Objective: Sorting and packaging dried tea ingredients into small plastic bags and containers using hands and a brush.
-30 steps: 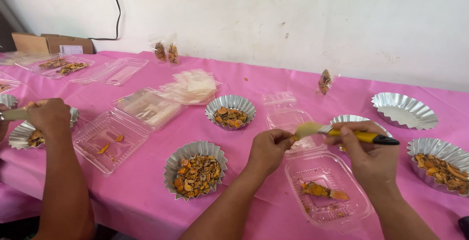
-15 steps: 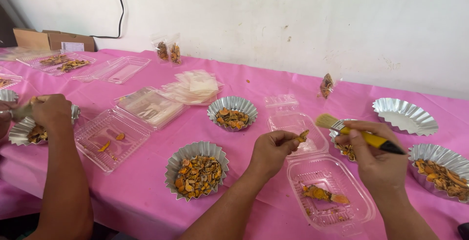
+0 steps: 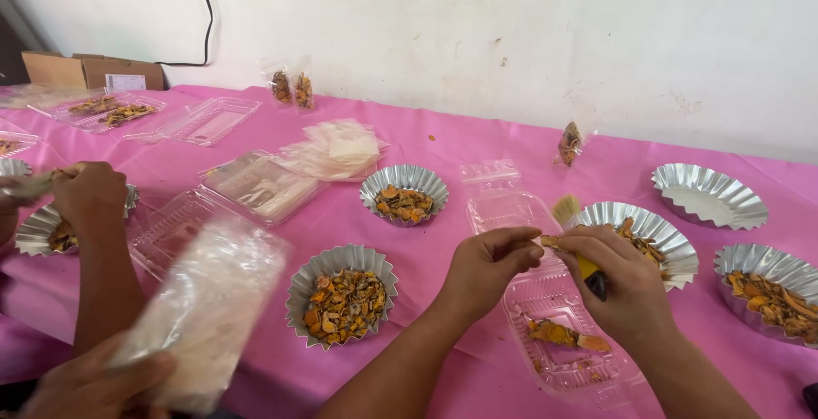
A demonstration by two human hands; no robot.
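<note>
My left hand pinches a small orange dried piece at its fingertips. Touching it, my right hand grips a yellow-handled brush with its pale bristles pointing up. Both hands hover over an open clear plastic clamshell box that holds a few orange pieces. A fluted foil cup of orange and brown dried bits stands to the left of my left forearm.
More foil cups stand on the pink tablecloth: one filled, one empty, others at right. A co-worker's hand works at far left. Another hand holds a blurred clear plastic packet at bottom left.
My right hand swung the brush from lying sideways to bristles up and closed in on my left hand. A co-worker's hand with a plastic packet came into view at bottom left.
</note>
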